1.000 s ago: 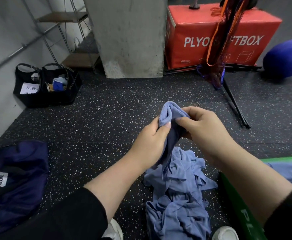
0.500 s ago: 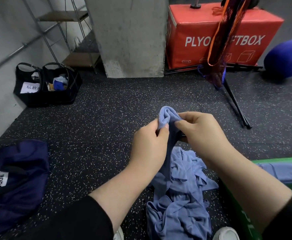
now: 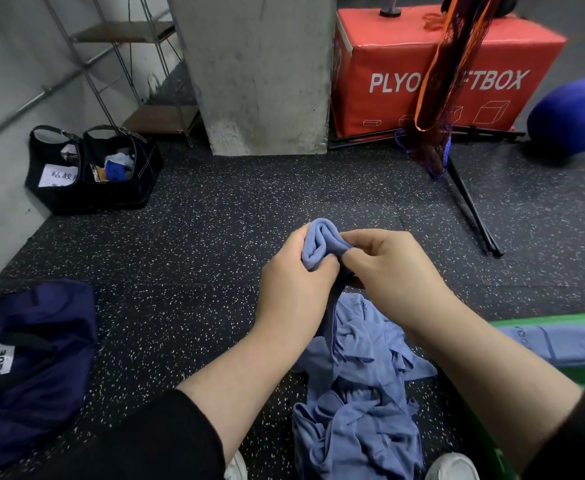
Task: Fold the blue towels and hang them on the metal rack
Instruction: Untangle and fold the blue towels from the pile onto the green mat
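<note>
A light blue towel [image 3: 322,242] is bunched between both hands above the floor, its top edge rolled over. My left hand [image 3: 293,285] grips it from the left and my right hand [image 3: 388,268] pinches it from the right, thumb against the cloth. The rest of the towel hangs down into a crumpled blue heap [image 3: 357,393] on the floor between my shoes. Another blue towel [image 3: 554,344] lies flat on a green mat at the right. A metal rack [image 3: 124,74] with wooden shelves stands against the wall at the far left.
A dark navy bag [image 3: 31,368] lies at the lower left. Two black baskets [image 3: 90,168] sit by the wall. A concrete pillar [image 3: 260,71], a red plyo box [image 3: 440,67], a black stand with orange netting [image 3: 450,84] and a blue ball [image 3: 571,116] line the back.
Both hands have worked the towel's top edge, which now sits lower and more tightly rolled between the fingers. The heap on the floor lies as before.
</note>
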### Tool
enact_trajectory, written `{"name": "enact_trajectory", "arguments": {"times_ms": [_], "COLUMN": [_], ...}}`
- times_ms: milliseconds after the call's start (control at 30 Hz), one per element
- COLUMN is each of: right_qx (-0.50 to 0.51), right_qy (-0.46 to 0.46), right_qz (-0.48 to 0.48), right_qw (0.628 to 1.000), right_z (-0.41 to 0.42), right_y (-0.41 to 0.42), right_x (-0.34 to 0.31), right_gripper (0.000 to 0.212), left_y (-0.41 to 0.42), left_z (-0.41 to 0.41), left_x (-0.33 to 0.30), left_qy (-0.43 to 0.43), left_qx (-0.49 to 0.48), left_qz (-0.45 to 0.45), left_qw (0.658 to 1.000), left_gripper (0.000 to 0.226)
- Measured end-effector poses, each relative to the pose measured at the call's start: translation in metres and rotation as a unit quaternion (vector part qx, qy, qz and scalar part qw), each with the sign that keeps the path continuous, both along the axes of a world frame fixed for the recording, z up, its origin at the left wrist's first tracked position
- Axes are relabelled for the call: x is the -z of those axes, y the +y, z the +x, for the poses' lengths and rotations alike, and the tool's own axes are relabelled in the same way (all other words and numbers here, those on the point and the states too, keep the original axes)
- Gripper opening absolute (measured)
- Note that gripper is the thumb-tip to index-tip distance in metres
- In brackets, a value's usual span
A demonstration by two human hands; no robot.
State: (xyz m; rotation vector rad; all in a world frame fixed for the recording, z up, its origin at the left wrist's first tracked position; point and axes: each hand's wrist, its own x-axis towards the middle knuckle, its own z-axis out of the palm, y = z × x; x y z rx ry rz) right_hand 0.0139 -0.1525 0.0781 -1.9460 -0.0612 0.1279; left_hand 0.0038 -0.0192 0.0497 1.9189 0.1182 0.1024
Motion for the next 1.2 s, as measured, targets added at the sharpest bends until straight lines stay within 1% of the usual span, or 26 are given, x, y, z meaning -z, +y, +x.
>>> {"name": "enact_trajectory", "arguments": {"times_ms": [133,233,333,433,500,600,667,700,733,767,800,833,867,900,933,967,1000,1067,1133,1200], "right_qx": [-0.010,-0.009,0.003,-0.023,-0.034,-0.029,-0.023,-0.022,-0.024,-0.029,-0.037,-0.049,-0.062,-0.070,-0.069,-0.062,-0.047,-0.009,0.023,0.042], "right_qy": [0.015,0.021,0.014,0.013,0.007,-0.002,-0.008,-0.011,-0.013,-0.012,-0.010,-0.010,-0.010,-0.006,-0.005,-0.012,-0.025,-0.034,-0.033,-0.056], "right_qz": [-0.019,-0.032,-0.046,-0.045,-0.049,-0.045,-0.048,-0.049,-0.048,-0.052,-0.063,-0.073,-0.073,-0.064,-0.051,-0.039,-0.027,-0.013,-0.029,-0.073], "right_qw": [1.000,0.999,0.999,0.999,0.998,0.999,0.999,0.998,0.998,0.998,0.997,0.996,0.995,0.995,0.996,0.997,0.998,0.999,0.999,0.995], "right_z": [-0.001,0.000,0.002,0.001,-0.001,-0.003,-0.003,-0.002,-0.002,-0.002,-0.002,-0.003,-0.003,-0.005,-0.005,-0.005,-0.005,-0.002,0.001,0.005], "right_y": [-0.003,-0.005,-0.006,-0.002,0.000,0.003,0.003,0.003,0.003,0.004,0.005,0.006,0.007,0.008,0.009,0.009,0.009,0.008,0.005,0.000], "right_x": [-0.002,0.000,0.002,0.005,0.006,0.004,0.003,0.004,0.005,0.005,0.006,0.005,0.005,0.004,0.004,0.005,0.006,0.009,0.014,0.015], "right_gripper": [0.032,0.035,0.036,0.028,0.025,0.030,0.027,0.025,0.024,0.023,0.023,0.021,0.020,0.018,0.018,0.017,0.015,0.006,0.020,0.024], "left_y": [0.001,0.005,0.008,0.007,0.003,-0.003,-0.006,-0.008,-0.010,-0.011,-0.011,-0.012,-0.011,-0.011,-0.011,-0.010,-0.010,-0.008,-0.003,0.003], "left_z": [0.000,0.007,0.011,0.012,0.009,0.005,0.003,0.003,0.003,0.004,0.004,0.004,0.004,0.004,0.003,0.002,0.003,0.006,0.009,0.010], "left_x": [0.003,0.006,0.010,0.012,0.010,0.006,0.004,0.005,0.008,0.009,0.009,0.010,0.011,0.011,0.009,0.005,0.004,0.002,-0.001,-0.001], "left_qy": [0.011,0.013,0.000,0.009,0.012,0.008,0.010,0.015,0.026,0.043,0.061,0.087,0.110,0.119,0.119,0.124,0.130,0.139,0.147,0.163], "left_qx": [-0.018,-0.046,-0.078,-0.074,-0.057,-0.014,0.017,0.031,0.042,0.053,0.058,0.058,0.058,0.060,0.066,0.078,0.095,0.124,0.160,0.168], "left_qz": [0.004,0.022,0.031,0.039,0.035,0.040,0.036,0.028,0.008,-0.027,-0.082,-0.150,-0.220,-0.277,-0.320,-0.346,-0.367,-0.403,-0.428,-0.414], "left_qw": [1.000,0.999,0.996,0.996,0.998,0.999,0.999,0.999,0.999,0.997,0.993,0.983,0.968,0.952,0.938,0.927,0.916,0.896,0.877,0.880], "left_gripper": [0.029,0.008,0.027,0.037,0.032,0.027,0.029,0.033,0.043,0.060,0.080,0.095,0.103,0.102,0.095,0.087,0.083,0.091,0.094,0.087]}}
